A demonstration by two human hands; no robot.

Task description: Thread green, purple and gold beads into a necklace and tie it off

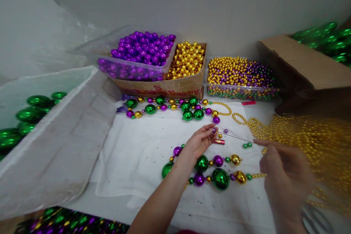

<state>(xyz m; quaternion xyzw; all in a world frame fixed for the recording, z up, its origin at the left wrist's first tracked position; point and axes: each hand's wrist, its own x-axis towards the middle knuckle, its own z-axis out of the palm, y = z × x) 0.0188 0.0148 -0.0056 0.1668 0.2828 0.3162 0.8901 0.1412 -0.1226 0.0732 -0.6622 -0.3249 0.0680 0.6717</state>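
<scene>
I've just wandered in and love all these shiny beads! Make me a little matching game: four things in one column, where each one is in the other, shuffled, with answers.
Things
1. Heap of purple balls
2. Left hand
3. Gold bead strands
4. Mixed small beads

Places
A. Heaped near the right hand
B. In the right-hand clear tub
C. At a small purple bead
D. In the left-hand clear tub

Pairs: 1-D, 2-C, 3-A, 4-B

Plain grey wall (208, 3) behind, crumpled clear plastic (74, 31), brown cardboard box (304, 60) at right
</scene>
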